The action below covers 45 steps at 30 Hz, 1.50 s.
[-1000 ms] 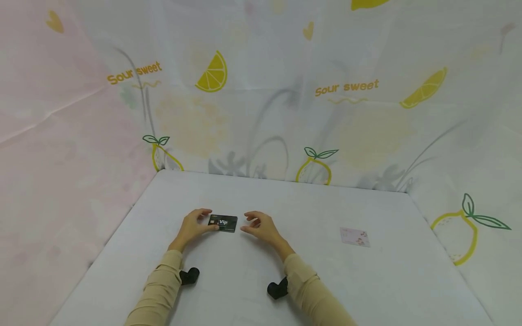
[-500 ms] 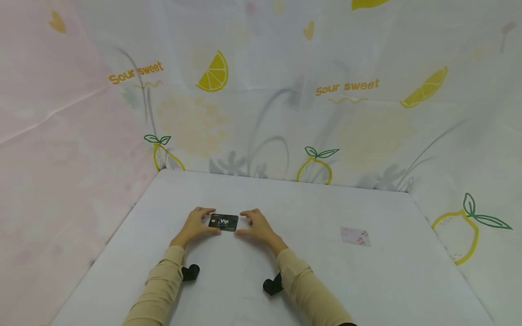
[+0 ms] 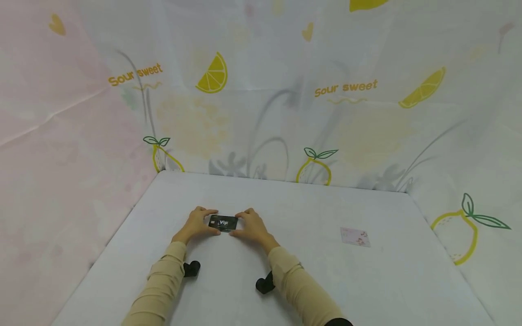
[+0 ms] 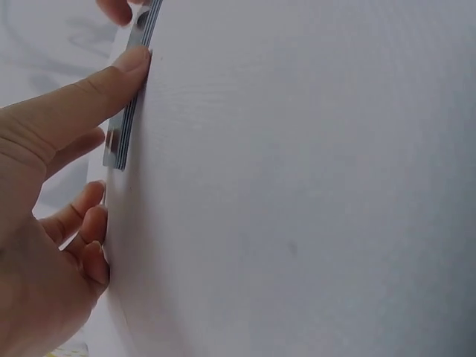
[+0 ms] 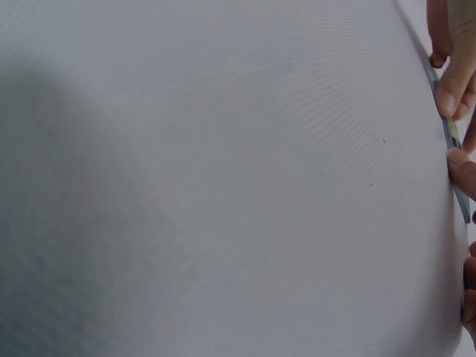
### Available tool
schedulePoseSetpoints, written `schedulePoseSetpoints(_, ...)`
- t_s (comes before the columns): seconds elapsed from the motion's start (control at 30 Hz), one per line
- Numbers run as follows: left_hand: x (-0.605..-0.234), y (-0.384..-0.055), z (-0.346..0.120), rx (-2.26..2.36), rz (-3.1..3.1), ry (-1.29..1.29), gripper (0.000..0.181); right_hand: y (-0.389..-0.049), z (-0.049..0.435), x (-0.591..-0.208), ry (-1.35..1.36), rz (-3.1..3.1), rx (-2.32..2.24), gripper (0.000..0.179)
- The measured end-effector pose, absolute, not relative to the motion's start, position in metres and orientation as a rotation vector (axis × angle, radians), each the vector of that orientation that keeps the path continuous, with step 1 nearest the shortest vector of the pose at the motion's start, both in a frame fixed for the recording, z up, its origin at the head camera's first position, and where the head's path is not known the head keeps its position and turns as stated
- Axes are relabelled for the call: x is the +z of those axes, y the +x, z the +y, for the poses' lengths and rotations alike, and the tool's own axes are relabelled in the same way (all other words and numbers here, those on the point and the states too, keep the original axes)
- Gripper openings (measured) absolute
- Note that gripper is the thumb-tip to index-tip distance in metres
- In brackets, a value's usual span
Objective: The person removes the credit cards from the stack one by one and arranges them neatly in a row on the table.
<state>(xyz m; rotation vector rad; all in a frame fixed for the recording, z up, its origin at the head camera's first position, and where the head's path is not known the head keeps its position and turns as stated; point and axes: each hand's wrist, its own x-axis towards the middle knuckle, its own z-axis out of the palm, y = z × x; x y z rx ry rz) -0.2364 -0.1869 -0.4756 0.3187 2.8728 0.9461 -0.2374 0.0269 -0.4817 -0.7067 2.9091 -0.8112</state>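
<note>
A small stack of cards (image 3: 223, 222), the top one black and printed "Vip", lies flat on the white table. At its left end my left hand (image 3: 198, 223) has the thumb on the near edge and the index finger at the far edge. My right hand (image 3: 251, 226) pinches the right end the same way. Several thin layers of the card stack (image 4: 120, 137) show edge-on in the left wrist view, under the left thumb. Only a sliver of the cards (image 5: 461, 201) appears in the right wrist view, beside the right thumb (image 5: 461, 165).
A pale pink card with a floral print (image 3: 355, 237) lies by itself farther right on the white table (image 3: 310, 276). Hanging cloth with lemon prints (image 3: 261, 113) encloses the back and sides of the table.
My right hand has moved left, from a gap beside the cards to their right end. The left hand's fingers have shifted slightly right along the stack. The pink card stays put.
</note>
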Motion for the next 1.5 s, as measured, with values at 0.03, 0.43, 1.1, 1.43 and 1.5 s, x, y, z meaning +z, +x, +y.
schedulePoseSetpoints(0.03,-0.475,-0.237,-0.187,0.92,2.876,0.322,0.071,-0.237,0.026,-0.482,-0.705,2.912,-0.814,0.056)
schedulePoseSetpoints(0.43,-0.469,-0.243,-0.183,0.844,2.854,0.282,0.06,-0.242,0.019,-0.472,-0.579,2.82,-0.834,0.056)
schedulePoseSetpoints(1.1,-0.48,-0.247,-0.187,0.977,2.888,0.322,0.061,-0.244,0.016,-0.466,-0.469,2.78,-0.828,0.065)
schedulePoseSetpoints(1.43,-0.473,-0.235,-0.18,0.971,2.926,0.271,0.057,-0.237,0.017,-0.468,-0.501,2.792,-0.878,0.065)
schedulePoseSetpoints(1.5,-0.474,-0.234,-0.181,0.978,2.937,0.286,0.057,-0.235,0.018,-0.47,-0.513,2.787,-0.912,0.068)
